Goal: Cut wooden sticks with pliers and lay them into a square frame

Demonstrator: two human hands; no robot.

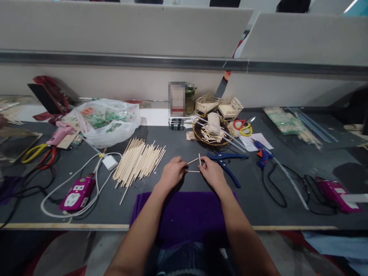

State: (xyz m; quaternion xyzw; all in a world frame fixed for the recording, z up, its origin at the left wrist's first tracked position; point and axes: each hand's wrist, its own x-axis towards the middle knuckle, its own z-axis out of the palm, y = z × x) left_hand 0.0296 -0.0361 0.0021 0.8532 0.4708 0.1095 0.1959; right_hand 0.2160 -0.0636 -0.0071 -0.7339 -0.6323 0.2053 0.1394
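Observation:
My left hand (173, 171) is closed at the left end of a small open frame of thin wooden sticks (193, 171). My right hand (212, 171) pinches a short wooden stick (199, 158) at the frame's right side, its tip pointing away from me. Whether the sticks are joined at the corners is hidden by my fingers. Just past my right hand lie blue-handled cutters (228, 156). A loose pile of long wooden sticks (138, 159) lies to the left of my left hand. Under my forearms a purple cloth (192, 214) covers the table's front edge.
A basket (198, 140) holds short stick pieces, with wooden hexagonal trays (230, 108) behind it. Scissors (243, 127) and a blue glue gun (262, 153) lie right. Left are a plastic bag (107, 134), a pink glue gun (61, 132) and a corded purple power strip (77, 193).

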